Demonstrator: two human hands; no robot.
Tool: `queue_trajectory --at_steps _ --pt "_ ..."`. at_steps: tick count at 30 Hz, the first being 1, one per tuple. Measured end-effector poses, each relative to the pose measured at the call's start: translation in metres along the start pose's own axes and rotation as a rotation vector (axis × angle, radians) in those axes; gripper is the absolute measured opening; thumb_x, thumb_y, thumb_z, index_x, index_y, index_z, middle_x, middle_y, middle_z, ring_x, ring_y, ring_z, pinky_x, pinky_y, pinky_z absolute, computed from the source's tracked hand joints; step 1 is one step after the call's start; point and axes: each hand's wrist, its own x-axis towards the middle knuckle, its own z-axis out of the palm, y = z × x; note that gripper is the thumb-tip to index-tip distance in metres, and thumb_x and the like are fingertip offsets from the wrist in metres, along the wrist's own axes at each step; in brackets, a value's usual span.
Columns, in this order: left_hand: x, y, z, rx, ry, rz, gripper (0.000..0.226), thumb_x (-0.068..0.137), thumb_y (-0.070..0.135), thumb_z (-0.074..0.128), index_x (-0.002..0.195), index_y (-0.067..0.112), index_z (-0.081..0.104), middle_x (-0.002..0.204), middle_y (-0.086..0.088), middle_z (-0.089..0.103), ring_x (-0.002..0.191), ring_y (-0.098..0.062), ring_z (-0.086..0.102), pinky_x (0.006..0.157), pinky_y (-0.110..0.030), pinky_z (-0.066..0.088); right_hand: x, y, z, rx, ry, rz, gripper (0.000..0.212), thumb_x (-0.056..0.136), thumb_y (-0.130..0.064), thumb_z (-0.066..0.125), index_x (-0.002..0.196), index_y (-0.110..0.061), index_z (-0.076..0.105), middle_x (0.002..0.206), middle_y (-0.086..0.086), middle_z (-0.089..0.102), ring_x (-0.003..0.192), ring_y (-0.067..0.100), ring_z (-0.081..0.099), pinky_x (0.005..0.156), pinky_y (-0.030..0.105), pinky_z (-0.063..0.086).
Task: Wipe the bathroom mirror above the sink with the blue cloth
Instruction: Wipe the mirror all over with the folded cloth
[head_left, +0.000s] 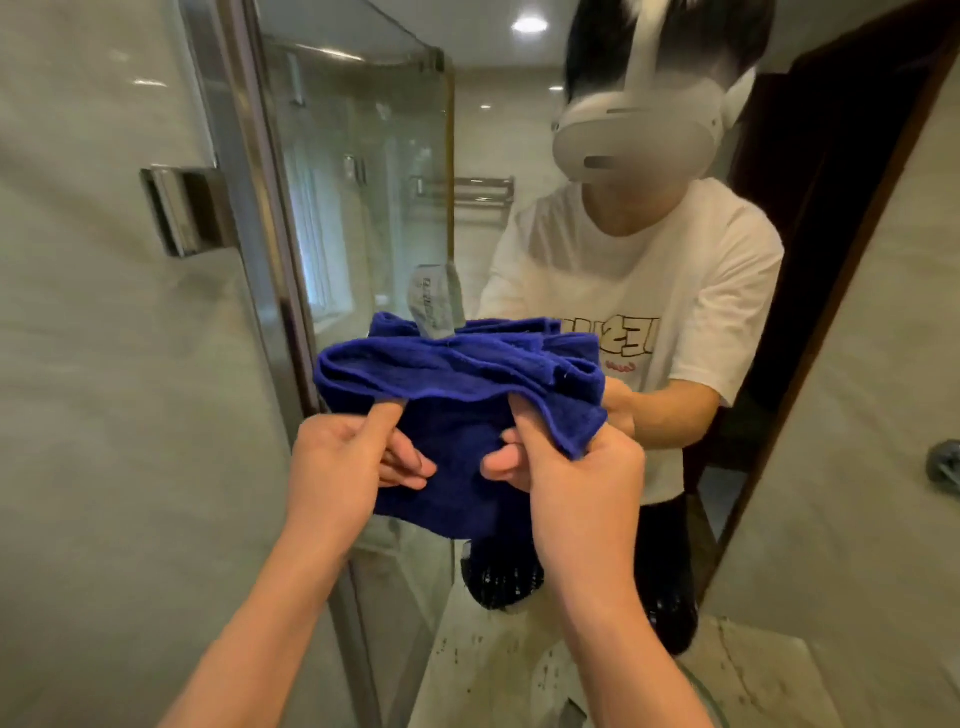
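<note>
A bunched blue cloth (457, 384) hangs in mid-air in front of the mirror (519, 156), close to the glass. My left hand (348, 457) grips its lower left part, thumb tucked into a fold. My right hand (566, 462) pinches the right side, fingers curled round the edge. A grey label sticks up from the cloth's top. The mirror reflects the cloth, a person in a white T-shirt and a glass shower enclosure.
A metal mirror frame (260, 208) runs down the left, with a chrome fitting (176, 208) on the tiled wall beside it. Below lies a speckled stone counter (519, 670) and the glass rim of a sink (701, 691). A chrome fixture (943, 462) sits on the right wall.
</note>
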Motion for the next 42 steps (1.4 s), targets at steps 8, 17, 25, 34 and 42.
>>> queue_trajectory --at_steps 8,17,25,34,42 --pt "0.008 -0.034 -0.019 0.005 0.039 0.04 0.072 0.1 0.031 0.047 0.033 0.008 0.057 0.048 -0.015 0.064 0.032 -0.018 0.056 0.037 -0.016 0.046 -0.01 0.041 0.012 0.258 -0.158 -0.023 0.017 0.095 -0.016 0.06 0.081 -0.01 0.069 0.078 0.01 0.075 0.066 0.022 0.073 0.06 0.024 0.056" --pt "-0.001 -0.046 -0.006 0.035 0.219 0.258 0.056 0.096 0.039 0.051 0.05 0.009 0.057 0.04 -0.002 0.059 0.033 -0.012 0.056 0.047 -0.025 0.043 -0.018 0.057 0.034 -0.095 -0.074 -0.795 0.01 0.092 -0.019 0.061 0.092 -0.01 0.059 0.086 0.002 0.067 0.079 0.014 0.066 0.071 0.034 0.056" --pt "0.003 -0.04 -0.013 -0.113 0.236 0.24 0.041 0.092 0.034 0.059 0.055 0.018 0.051 0.043 0.006 0.056 0.041 -0.009 0.045 0.042 -0.019 0.034 0.017 0.093 0.049 -0.875 0.381 -1.448 0.017 0.082 -0.011 0.065 0.098 -0.01 0.069 0.105 0.012 0.065 0.096 0.034 0.057 0.079 0.045 0.052" --pt "0.037 -0.104 0.007 0.647 0.733 1.191 0.035 0.101 0.017 0.041 0.129 -0.004 0.048 0.135 -0.023 0.045 0.128 -0.036 0.034 0.11 -0.043 0.025 0.02 0.092 0.047 -1.016 0.342 -1.468 0.034 0.102 -0.025 0.034 0.114 -0.014 0.064 0.121 0.008 0.063 0.107 0.029 0.059 0.091 0.039 0.046" --pt "0.018 -0.101 0.041 0.768 0.633 1.164 0.051 0.103 0.022 0.031 0.149 0.001 0.033 0.157 -0.015 0.03 0.149 -0.031 0.018 0.124 -0.042 0.007 0.028 0.094 0.008 -1.072 0.438 -1.502 0.036 0.1 -0.026 0.044 0.13 -0.011 0.059 0.132 0.01 0.059 0.121 0.028 0.049 0.103 0.038 0.036"
